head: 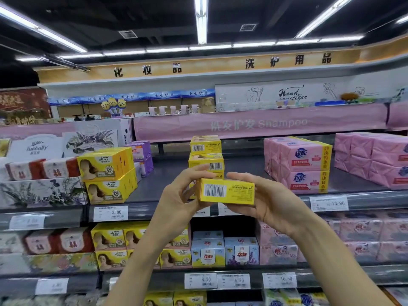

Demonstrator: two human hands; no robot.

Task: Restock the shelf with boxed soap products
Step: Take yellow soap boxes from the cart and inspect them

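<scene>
A yellow soap box [227,191] with its barcode side toward me is held in front of the upper shelf [167,188]. My left hand [180,196] grips its left end, fingers curled over the top. My right hand [262,198] holds its right end, thumb on top and fingers underneath. Behind it on the shelf stands a stack of the same yellow boxes [206,155], barcodes facing out; the stack's lower part is hidden by my hands. More yellow soap boxes [108,175] with a woman's picture are stacked to the left.
Pink soap multipacks [304,164] stand on the shelf's right, purple boxes [141,153] and floral white boxes [42,191] on the left. Bare shelf floor shows on both sides of the middle stack. The lower shelf [198,274] holds yellow, blue and pink soap boxes behind price tags.
</scene>
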